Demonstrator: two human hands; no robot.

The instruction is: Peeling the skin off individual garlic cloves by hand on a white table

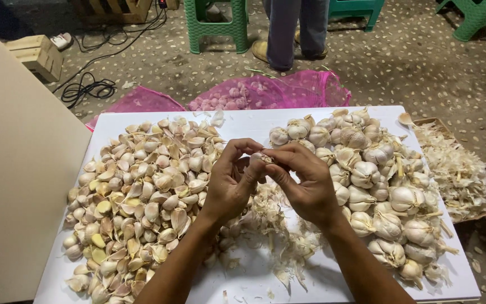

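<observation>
I see my left hand point(230, 183) and right hand point(305, 183) pinched shut on a papery garlic bulb point(261, 159), mostly hidden by fingers, above the white table point(254, 124) between smooth loose cloves point(142, 191) and knobbly whole bulbs point(378, 186).

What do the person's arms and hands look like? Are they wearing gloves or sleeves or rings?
No gloves: the left hand and the right hand are both bare. The forearms are bare too, with no sleeves showing up to the bottom edge of the picture. I can see no rings, watch or bracelets. The fingers look slim, with short nails.
</observation>
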